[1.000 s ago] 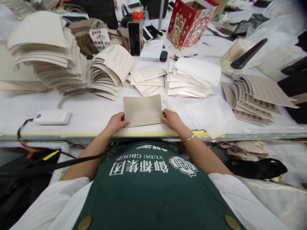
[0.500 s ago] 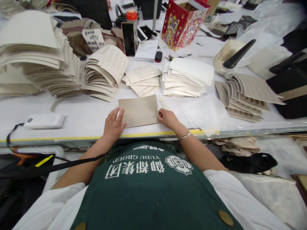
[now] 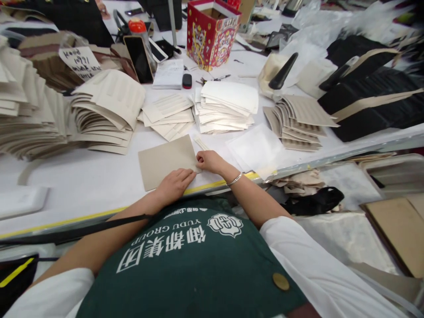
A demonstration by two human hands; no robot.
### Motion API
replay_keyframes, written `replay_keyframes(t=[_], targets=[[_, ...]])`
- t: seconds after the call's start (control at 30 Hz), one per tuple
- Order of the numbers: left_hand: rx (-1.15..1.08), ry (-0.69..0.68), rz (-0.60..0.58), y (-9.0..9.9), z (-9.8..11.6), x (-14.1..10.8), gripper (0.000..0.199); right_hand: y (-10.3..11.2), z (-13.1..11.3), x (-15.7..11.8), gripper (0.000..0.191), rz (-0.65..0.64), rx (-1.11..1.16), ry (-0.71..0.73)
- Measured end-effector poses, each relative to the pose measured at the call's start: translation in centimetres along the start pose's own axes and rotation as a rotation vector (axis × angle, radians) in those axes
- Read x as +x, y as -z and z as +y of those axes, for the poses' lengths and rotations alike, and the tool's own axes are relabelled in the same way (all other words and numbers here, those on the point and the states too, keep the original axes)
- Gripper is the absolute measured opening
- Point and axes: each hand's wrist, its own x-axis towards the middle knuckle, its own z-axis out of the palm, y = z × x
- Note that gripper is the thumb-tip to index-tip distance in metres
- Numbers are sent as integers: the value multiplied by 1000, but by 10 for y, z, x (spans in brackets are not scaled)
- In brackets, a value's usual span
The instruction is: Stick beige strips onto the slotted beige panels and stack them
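A plain beige-grey sheet (image 3: pixel 165 159) lies at a slant on the white table near its front edge. My left hand (image 3: pixel 177 182) rests flat on the sheet's lower right part, fingers stretched toward its corner. At the sheet's right edge my right hand (image 3: pixel 207 161) is closed, thumb and fingers pressed together; what it holds, if anything, is too small to make out. Narrow pale strips (image 3: pixel 201 143) lie just beyond my right hand. To the right is a thin whitish translucent sheet (image 3: pixel 256 148).
Behind the sheet stand a curved beige stack (image 3: pixel 111 99), a small beige pile (image 3: pixel 168 110) and a white stack (image 3: pixel 228 104). A grey-beige pile (image 3: pixel 298 117) and black bags (image 3: pixel 371 97) are at right. A red box (image 3: pixel 212 39) stands farther back.
The view has turned, shifting the table leftward. My left hand has moved from the sheet's left edge to its lower right corner, near my right hand, which stays closed at the right edge.
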Motion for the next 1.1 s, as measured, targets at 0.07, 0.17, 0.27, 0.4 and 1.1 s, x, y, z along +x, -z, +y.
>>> replay_keyframes(t=[0.07, 0.17, 0.27, 0.4, 1.1], targets=[[-5, 20, -9, -9, 9, 14, 36, 5, 1, 3, 12, -28, 5, 3], [18, 45, -27, -17, 16, 19, 34, 13, 3, 8, 9, -119, 67, -11], [35, 56, -2, -17, 16, 16, 33, 19, 5, 15, 13, -270, 233, -42], [35, 67, 29, -12, 12, 12, 29, 21, 7, 25, 14, -358, 366, -52], [-78, 82, 195, -18, 5, 4, 23, 18, -7, 27, 17, -560, 483, -66]])
